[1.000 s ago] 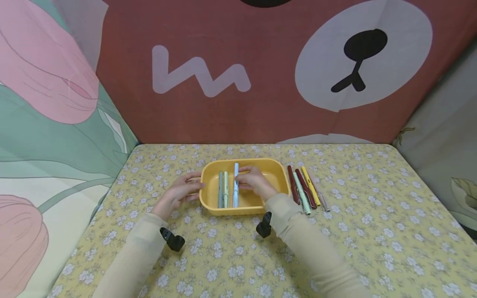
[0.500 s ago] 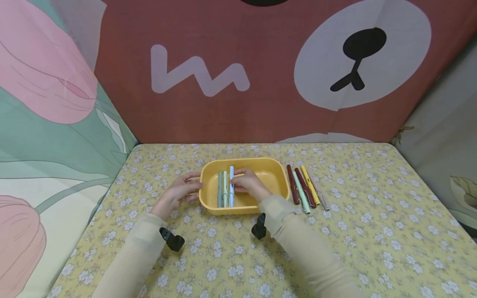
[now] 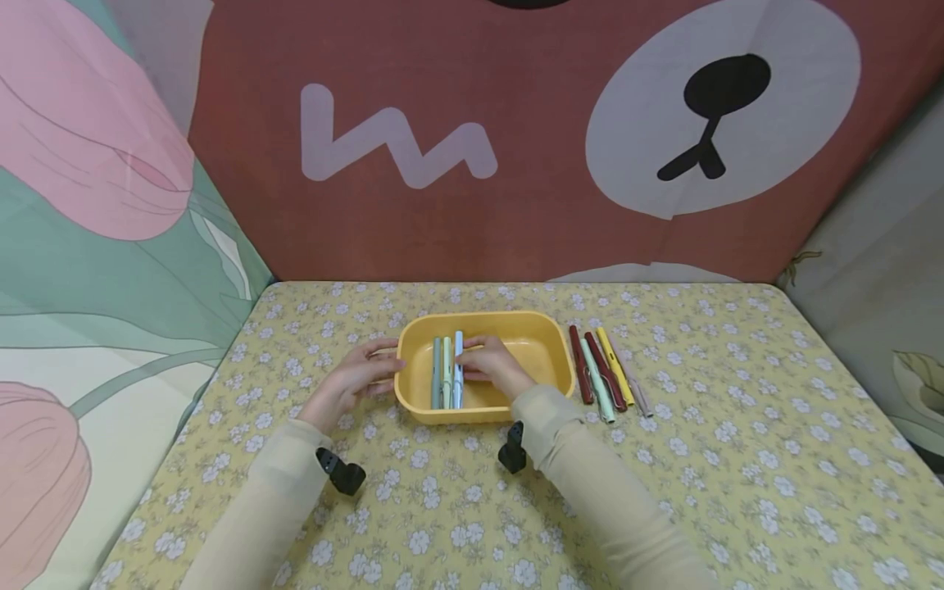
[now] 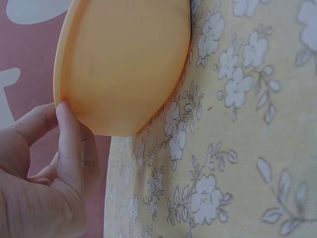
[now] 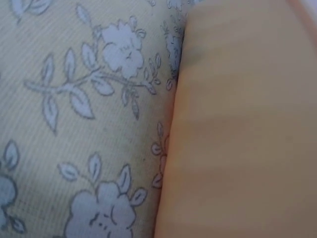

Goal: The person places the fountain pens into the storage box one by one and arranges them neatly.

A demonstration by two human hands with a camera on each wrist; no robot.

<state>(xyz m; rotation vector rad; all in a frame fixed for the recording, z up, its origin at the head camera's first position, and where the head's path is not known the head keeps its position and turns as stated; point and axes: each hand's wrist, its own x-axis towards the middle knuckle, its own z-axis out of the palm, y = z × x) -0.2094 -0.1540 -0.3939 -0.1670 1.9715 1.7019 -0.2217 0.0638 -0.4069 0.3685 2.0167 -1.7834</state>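
Observation:
A yellow plastic bin (image 3: pixel 546 352) sits on the table. At its left end my left hand (image 3: pixel 347 385) pinches the rim, thumb on the near side of the wall in the left wrist view, where the hand (image 4: pixel 49 173) shows closely. Inside the bin my right hand (image 3: pixel 497 366) holds a light blue pen (image 3: pixel 458 389) by its right side. That pen stands upright in view, parallel to a pale green pen (image 3: pixel 447 373) and a grey-green pen (image 3: pixel 436 377) on its left. The right wrist view has only the bin's outer wall (image 5: pixel 242 129), with the hand hidden.
Right of the bin lie several pens: two dark red pens, one of them nearest the bin (image 3: pixel 579 360), a mint pen (image 3: pixel 599 383), a yellow pen (image 3: pixel 615 365) and a pale mauve pen (image 3: pixel 634 381). A flowered cloth (image 3: pixel 457 524) covers the table; a printed curtain (image 3: pixel 442 229) hangs behind.
My right hand has moved left with the light blue pen, bringing it close beside the pale green pen; over the last half second it barely moves. The left hand keeps its place.

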